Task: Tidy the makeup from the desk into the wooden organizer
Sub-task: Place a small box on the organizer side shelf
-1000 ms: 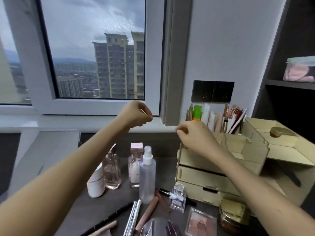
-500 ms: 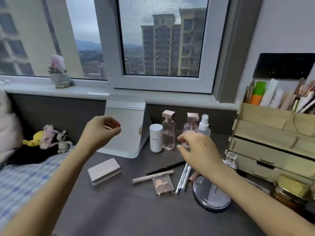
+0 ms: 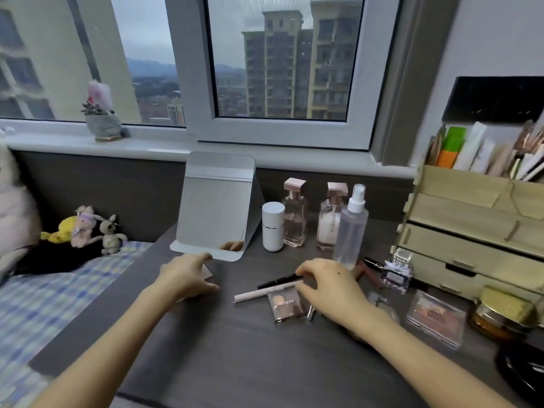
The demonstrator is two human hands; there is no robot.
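At frame centre the right hand (image 3: pixel 332 290) curls its fingers around a slim black pencil (image 3: pixel 279 280) on the dark surface (image 3: pixel 235 348), seemingly mid-pickup; left hand (image 3: pixel 185 278) rests spread on a pale box; next, lift toward the wooden organizer (image 3: pixel 471 231) at right.

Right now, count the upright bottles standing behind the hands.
4: white bottle beside the mirror, two pink-capped perfume bottles next, clear spray bottle rightmost. None looks hidden.

Obscured and cropped items

Pale box under left hand (image 3: pixel 188 279) mostly covered; round compact (image 3: pixel 382 304) behind right hand (image 3: pixel 332 287); wooden organizer (image 3: pixel 471 231) and black disc (image 3: pixel 524 369) cropped (right edge).
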